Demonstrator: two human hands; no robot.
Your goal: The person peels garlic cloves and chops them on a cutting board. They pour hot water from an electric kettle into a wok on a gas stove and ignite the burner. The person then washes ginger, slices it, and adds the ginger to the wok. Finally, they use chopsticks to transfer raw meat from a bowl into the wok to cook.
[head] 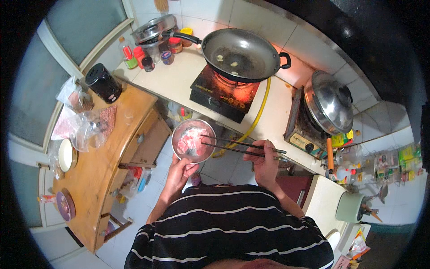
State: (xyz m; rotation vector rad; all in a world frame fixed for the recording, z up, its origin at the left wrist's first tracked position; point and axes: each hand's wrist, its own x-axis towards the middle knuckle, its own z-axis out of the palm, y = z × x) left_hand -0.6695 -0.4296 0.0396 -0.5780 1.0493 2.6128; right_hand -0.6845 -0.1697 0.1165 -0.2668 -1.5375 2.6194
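My left hand [180,173] grips the rim of a metal bowl [174,148] in front of my body. Inside it lie chunks of raw pink meat [191,143]. Between the fingers of my right hand [265,164] is a pair of dark chopsticks [240,145], spread a little apart, their tips over the meat. Beyond the bowl, a wok [255,50] with a long black handle stands above a glowing burner on a black cooktop [220,95]. Several pale pieces, possibly garlic [234,64], are on the wok's inner surface.
A yellow hose [263,104] runs off the counter's front edge. To the right, a lidded steel pan [331,102] sits on a gas stove [304,134]. Jars and bottles [137,57] crowd the back left. A wooden desk [111,148] at left holds bags, a bowl and a black canister [103,83].
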